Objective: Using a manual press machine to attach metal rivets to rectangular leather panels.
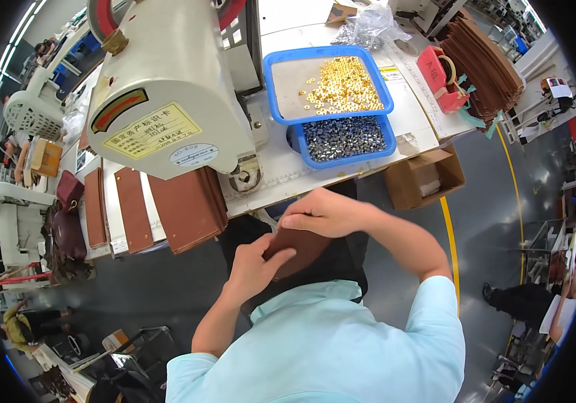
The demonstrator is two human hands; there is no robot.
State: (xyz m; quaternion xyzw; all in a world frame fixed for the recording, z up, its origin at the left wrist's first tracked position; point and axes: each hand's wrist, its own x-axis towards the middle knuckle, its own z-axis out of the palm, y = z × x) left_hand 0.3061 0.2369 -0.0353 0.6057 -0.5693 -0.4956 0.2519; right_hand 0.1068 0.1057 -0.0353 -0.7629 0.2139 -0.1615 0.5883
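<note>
A seated worker at a press-like machine (167, 87), as I see it from the room. The brown piece (308, 250), apparently leather, lies above the worker's dark-clad lap, short of the white table's (281, 176) front edge and not resting on the tabletop. Both hands are clamped on it: the left hand (251, 269) pinches its left side with the thumb uppermost, the right hand (321, 211) grips its far edge; most of the fingers' undersides are hidden. The two-sided hold probably keeps the limp sheet steady and lets it be bent or turned.

The upper blue tray (288, 80), with gold-coloured fasteners (351, 77), overlaps the lower blue tray (351, 161), with dark metal parts (341, 138); both stand beyond the right hand, presumably to be picked from without a long reach. Stacked brown panels (184, 208) lie under the machine's head to the left, their near ends jutting past the table edge, perhaps for easy lifting.

Room is tightest at the left, between the panels and the machine's round lower seat (246, 176). Between that seat and the lower tray runs a bare strip of tabletop. On the right, a cardboard box (429, 181) stands just beyond the table edge, near the right forearm; grey floor (402, 269) opens nearer the worker.
</note>
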